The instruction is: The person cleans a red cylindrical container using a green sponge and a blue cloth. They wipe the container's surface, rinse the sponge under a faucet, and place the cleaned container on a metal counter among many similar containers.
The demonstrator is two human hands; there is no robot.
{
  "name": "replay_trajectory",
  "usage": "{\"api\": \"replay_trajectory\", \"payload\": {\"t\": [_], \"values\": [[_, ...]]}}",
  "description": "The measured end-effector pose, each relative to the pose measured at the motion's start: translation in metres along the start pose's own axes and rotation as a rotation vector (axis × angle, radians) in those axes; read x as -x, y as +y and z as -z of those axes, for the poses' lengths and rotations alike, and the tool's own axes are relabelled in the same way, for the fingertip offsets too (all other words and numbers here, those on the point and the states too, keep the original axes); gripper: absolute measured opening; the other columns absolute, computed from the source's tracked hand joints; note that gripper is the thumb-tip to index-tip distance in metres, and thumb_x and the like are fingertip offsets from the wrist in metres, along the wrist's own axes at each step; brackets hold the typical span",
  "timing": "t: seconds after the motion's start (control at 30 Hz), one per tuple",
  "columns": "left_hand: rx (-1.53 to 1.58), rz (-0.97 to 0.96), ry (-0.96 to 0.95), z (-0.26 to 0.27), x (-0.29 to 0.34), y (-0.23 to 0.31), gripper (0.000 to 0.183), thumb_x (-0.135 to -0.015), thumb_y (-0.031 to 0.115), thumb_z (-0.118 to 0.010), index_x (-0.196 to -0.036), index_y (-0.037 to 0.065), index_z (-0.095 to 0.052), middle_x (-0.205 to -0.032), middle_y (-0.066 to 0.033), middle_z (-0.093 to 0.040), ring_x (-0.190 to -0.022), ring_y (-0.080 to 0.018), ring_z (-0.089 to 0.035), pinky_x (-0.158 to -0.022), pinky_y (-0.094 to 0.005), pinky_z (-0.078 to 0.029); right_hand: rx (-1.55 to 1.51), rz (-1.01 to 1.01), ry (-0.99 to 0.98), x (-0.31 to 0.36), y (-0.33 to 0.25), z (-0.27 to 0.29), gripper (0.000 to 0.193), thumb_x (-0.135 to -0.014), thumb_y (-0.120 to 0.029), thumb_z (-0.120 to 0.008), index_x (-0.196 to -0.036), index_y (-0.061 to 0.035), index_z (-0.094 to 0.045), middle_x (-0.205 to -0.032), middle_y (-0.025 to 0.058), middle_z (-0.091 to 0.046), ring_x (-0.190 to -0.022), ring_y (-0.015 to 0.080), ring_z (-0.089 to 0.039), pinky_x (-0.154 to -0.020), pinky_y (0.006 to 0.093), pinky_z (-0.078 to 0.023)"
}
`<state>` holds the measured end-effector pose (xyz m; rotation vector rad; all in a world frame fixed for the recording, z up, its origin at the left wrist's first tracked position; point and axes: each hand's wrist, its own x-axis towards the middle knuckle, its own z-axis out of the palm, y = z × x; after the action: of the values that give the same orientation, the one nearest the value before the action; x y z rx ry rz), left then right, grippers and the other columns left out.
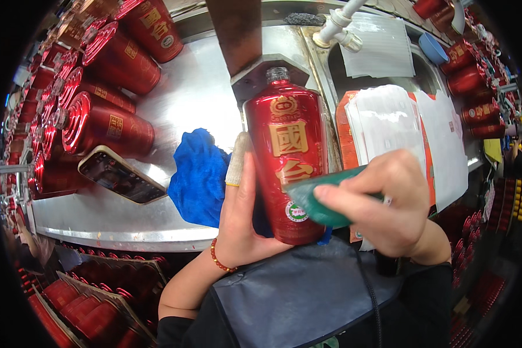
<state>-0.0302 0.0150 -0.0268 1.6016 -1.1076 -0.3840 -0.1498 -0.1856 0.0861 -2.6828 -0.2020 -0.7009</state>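
My left hand (242, 214) grips a tall glossy red bottle (287, 145) with gold characters and a clear stopper, holding it upright in front of my chest. A white fabric cot covers that hand's thumb. My right hand (391, 203) holds a flat green scraper (316, 200) and presses its edge against the bottle's lower front, beside a small round label. A blue cloth (197, 177) lies bunched on the steel bench just behind my left hand. A bead bracelet sits on my left wrist.
A steel bench (191, 87) carries several red bottles (107, 124) lying on their sides at left, and a phone (122, 175). White sheets (388, 119) lie at the right by a sink with a white tap (337, 26). Crates of red bottles (93, 307) stand below.
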Motion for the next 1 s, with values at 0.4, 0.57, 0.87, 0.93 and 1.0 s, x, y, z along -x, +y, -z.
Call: {"api": "replay_trajectory", "payload": {"t": [0.4, 0.57, 0.87, 0.93, 1.0], "values": [[-0.178, -0.134, 0.024, 0.008, -0.009, 0.011, 0.136, -0.063, 0.034, -0.1, -0.159, -0.01, -0.013, -0.163, -0.0337, -0.019, -0.152, -0.0447, -0.025, -0.122, -0.0485, -0.027, -0.108, -0.003, -0.17, -0.032, -0.005, 0.004, 0.036, -0.061, -0.009, -0.076, -0.097, -0.0075, -0.076, -0.078, 0.0027, -0.054, -0.067, 0.0182, -0.053, -0.055, 0.0297, -0.043], [-0.137, -0.137, 0.07, 0.006, -0.007, 0.007, 0.122, -0.068, 0.033, -0.095, -0.158, -0.007, -0.022, -0.161, -0.0366, -0.024, -0.149, -0.0495, -0.03, -0.119, -0.0511, -0.031, -0.274, -0.343, -0.05, -0.059, 0.039, 0.001, 0.024, -0.075, -0.004, -0.084, -0.098, -0.0033, -0.077, -0.073, 0.0053, -0.052, -0.067, 0.0177, -0.049, -0.059, 0.0303, -0.036], [-0.155, -0.146, 0.037, 0.008, -0.007, 0.006, 0.128, -0.067, 0.035, -0.097, -0.159, -0.008, -0.018, -0.162, -0.0356, -0.02, -0.151, -0.0483, -0.027, -0.121, -0.0513, -0.027, -0.047, -0.153, -0.052, -0.078, 0.032, 0.007, 0.023, -0.072, -0.003, -0.085, -0.095, -0.005, -0.079, -0.071, 0.0038, -0.05, -0.064, 0.0174, -0.049, -0.056, 0.0311, -0.036], [-0.134, -0.129, 0.013, 0.008, -0.007, 0.007, 0.132, -0.066, 0.034, -0.098, -0.159, -0.008, -0.015, -0.162, -0.035, -0.018, -0.151, -0.0474, -0.026, -0.122, -0.0517, -0.027, -0.161, -0.08, -0.192, -0.08, 0.025, 0.005, 0.022, -0.071, -0.005, -0.084, -0.093, -0.0049, -0.079, -0.07, 0.0042, -0.05, -0.063, 0.0185, -0.05, -0.054, 0.0318, -0.036], [-0.154, -0.141, 0.025, 0.008, -0.008, 0.006, 0.132, -0.066, 0.034, -0.098, -0.159, -0.008, -0.015, -0.162, -0.035, -0.018, -0.151, -0.0475, -0.026, -0.122, -0.0519, -0.026, -0.13, -0.1, -0.187, -0.084, 0.028, 0.003, 0.023, -0.071, -0.005, -0.084, -0.093, -0.0055, -0.079, -0.07, 0.0048, -0.049, -0.063, 0.0196, -0.05, -0.054, 0.0329, -0.037]]}}
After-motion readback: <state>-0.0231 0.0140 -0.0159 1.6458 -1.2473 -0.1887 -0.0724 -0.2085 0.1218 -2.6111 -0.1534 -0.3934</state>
